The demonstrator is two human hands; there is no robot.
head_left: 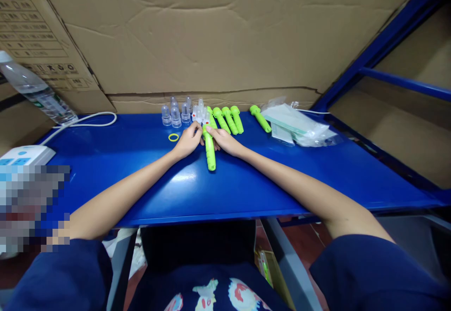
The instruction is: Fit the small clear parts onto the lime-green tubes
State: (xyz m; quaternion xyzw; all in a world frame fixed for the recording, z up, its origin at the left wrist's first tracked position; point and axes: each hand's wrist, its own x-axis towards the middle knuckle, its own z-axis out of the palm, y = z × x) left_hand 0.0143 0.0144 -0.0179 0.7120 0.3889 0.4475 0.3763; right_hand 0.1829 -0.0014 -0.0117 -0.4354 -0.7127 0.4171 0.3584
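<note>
My right hand (227,142) is closed around the upper part of a bright green ribbed plastic handle (210,153), thumb on top. The handle's lower end points toward me over the blue table. Bent fingers of my left hand (189,140) press against the handle's head from the left; their tips are partly hidden. Just beyond the hands stand small clear and white pieces with red dots (197,114). Several clear domed caps (175,116) stand upright at the back left. A thin yellow ring (173,137) lies left of my left hand.
Several more green handles (229,119) lie behind my right hand, and a single green handle (260,118) lies farther right. Beside it are clear plastic bags (299,123). A water bottle (38,92), a white cable (95,116) and a power strip (26,155) are at left. Cardboard (197,34) walls the back.
</note>
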